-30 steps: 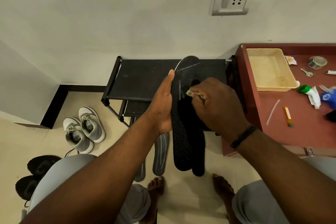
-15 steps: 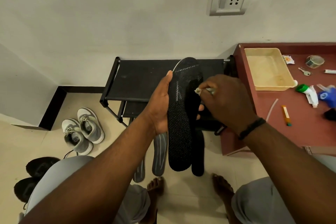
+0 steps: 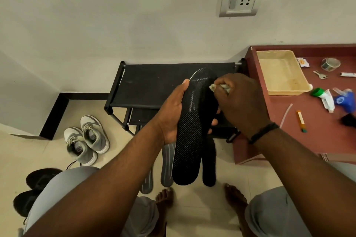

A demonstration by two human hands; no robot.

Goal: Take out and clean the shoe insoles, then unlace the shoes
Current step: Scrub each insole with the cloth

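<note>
My left hand [image 3: 172, 113] grips a black perforated insole [image 3: 189, 136] by its middle, holding it upright in front of me. My right hand [image 3: 240, 102] pinches a small pale wad of cloth [image 3: 219, 87] and presses it against the insole's upper part. Another black insole [image 3: 209, 167] and two grey insoles [image 3: 166, 167] lie on the floor below. A pair of grey laced sneakers [image 3: 86, 139] stands on the floor at the left, and a pair of black shoes [image 3: 32, 190] sits at the lower left, partly hidden by my knee.
A black shoe rack [image 3: 152, 84] stands against the wall behind the insole. To the right is a maroon table [image 3: 312, 131] with a beige tray [image 3: 283, 73], a blue spray bottle [image 3: 344, 100], a tube, keys and tape. My bare feet [image 3: 163, 200] rest on the tiled floor.
My right hand with the cloth has moved up the insole, from its middle toward the top end. My left hand has kept its grip and raised the insole slightly.
</note>
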